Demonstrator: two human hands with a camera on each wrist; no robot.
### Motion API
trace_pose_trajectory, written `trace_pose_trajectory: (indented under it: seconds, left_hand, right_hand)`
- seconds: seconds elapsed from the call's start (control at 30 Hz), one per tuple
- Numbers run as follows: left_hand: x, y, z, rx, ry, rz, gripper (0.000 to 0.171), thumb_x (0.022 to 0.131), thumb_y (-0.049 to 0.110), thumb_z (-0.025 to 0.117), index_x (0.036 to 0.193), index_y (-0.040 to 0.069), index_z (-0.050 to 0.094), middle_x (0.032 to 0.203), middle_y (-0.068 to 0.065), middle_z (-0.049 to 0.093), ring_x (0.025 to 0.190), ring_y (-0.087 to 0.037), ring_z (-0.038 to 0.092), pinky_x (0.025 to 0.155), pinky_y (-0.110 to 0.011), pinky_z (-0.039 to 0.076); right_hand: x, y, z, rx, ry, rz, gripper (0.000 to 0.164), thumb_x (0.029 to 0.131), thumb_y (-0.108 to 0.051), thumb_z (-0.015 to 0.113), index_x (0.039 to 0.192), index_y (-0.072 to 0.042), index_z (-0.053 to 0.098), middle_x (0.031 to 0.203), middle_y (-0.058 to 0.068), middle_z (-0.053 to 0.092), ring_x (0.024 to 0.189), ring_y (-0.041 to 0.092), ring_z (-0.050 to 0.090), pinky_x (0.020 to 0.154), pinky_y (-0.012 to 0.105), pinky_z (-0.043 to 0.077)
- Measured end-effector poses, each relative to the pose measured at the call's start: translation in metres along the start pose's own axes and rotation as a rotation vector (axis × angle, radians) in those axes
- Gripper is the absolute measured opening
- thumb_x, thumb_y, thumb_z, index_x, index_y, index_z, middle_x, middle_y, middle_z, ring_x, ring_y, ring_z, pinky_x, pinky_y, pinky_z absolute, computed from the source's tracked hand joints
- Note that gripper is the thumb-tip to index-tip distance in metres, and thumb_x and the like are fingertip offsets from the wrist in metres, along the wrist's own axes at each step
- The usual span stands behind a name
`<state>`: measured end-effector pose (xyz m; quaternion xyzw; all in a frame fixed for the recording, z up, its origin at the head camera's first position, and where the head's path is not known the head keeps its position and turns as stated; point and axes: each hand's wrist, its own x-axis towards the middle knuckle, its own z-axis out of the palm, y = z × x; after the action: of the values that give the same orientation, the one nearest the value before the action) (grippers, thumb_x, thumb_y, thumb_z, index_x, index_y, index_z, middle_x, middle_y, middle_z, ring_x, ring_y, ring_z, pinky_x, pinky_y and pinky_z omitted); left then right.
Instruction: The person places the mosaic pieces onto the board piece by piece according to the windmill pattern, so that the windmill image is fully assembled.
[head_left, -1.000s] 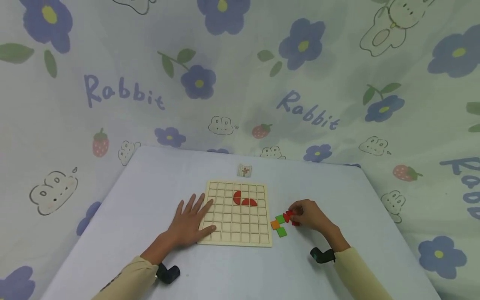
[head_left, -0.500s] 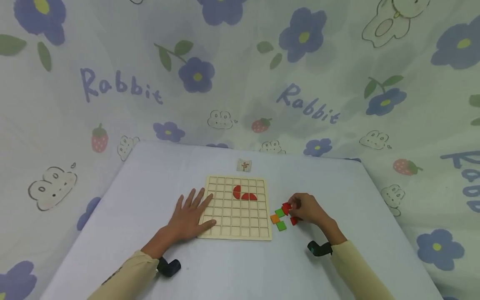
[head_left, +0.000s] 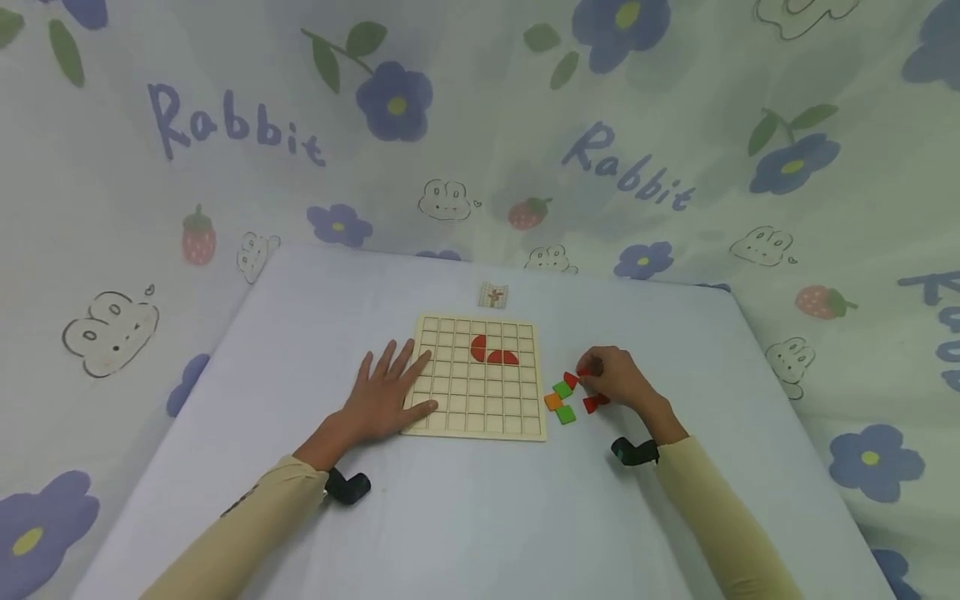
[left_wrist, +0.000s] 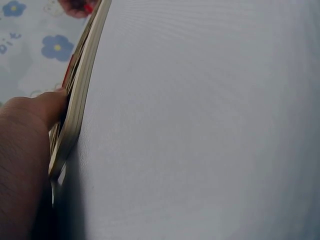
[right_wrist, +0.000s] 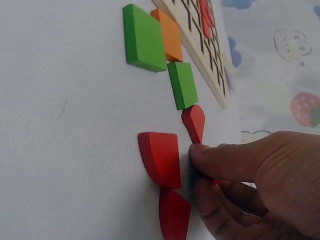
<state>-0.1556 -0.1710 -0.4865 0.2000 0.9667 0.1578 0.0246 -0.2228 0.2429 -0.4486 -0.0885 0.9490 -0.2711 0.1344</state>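
My left hand (head_left: 382, 396) lies with fingers spread over the left edge of a pale wooden grid board (head_left: 457, 410), thumb on its lower left part. Red pieces (head_left: 502, 357) sit in cells in the board's upper middle. Right of the board, my right hand (head_left: 618, 375) pinches a small red piece between thumb and fingers; mostly the fingers hide it, with a sliver of red showing in the right wrist view. A red wedge-shaped piece (right_wrist: 194, 122) lies just beyond the thumb tip. Two more red quarter-round pieces (right_wrist: 162, 157) lie end to end beside the hand.
Two green squares (right_wrist: 145, 37) and an orange square (right_wrist: 170, 36) lie between the red pieces and the board's right edge. A small patterned card (head_left: 492, 295) lies behind the board. White cloth covers the table (head_left: 480, 508); a printed curtain (head_left: 480, 125) hangs around it.
The head view has tilted, so everything sits higher in it. By the right fingers, the clustered red pieces have come apart, one staying by the green square. The left hand keeps its place on the board.
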Motion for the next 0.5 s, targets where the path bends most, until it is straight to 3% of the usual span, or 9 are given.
trace_pose_trajectory:
  seconds: [0.2, 0.5]
  left_hand:
    - [0.004, 0.002, -0.006, 0.017, -0.032, -0.017, 0.085, 0.094, 0.069, 0.041, 0.159, 0.019, 0.019, 0.164, -0.014, 0.006, 0.148, -0.039, -0.001, 0.11, -0.065, -0.001]
    - [0.001, 0.002, -0.005, 0.013, -0.04, -0.022, 0.085, 0.094, 0.069, 0.041, 0.159, 0.018, 0.02, 0.163, -0.014, 0.007, 0.148, -0.039, -0.001, 0.111, -0.064, -0.001]
  right_hand:
    - [0.007, -0.006, -0.003, 0.067, 0.095, -0.051, 0.019, 0.086, -0.011, 0.077, 0.105, -0.009, 0.073, 0.096, 0.005, 0.069, 0.087, 0.024, 0.06, 0.081, 0.04, 0.053]
    - [0.02, -0.022, 0.007, 0.234, 0.126, -0.138, 0.019, 0.09, -0.003, 0.07, 0.109, -0.006, 0.074, 0.105, 0.006, 0.066, 0.1, 0.026, 0.066, 0.089, 0.041, 0.053]
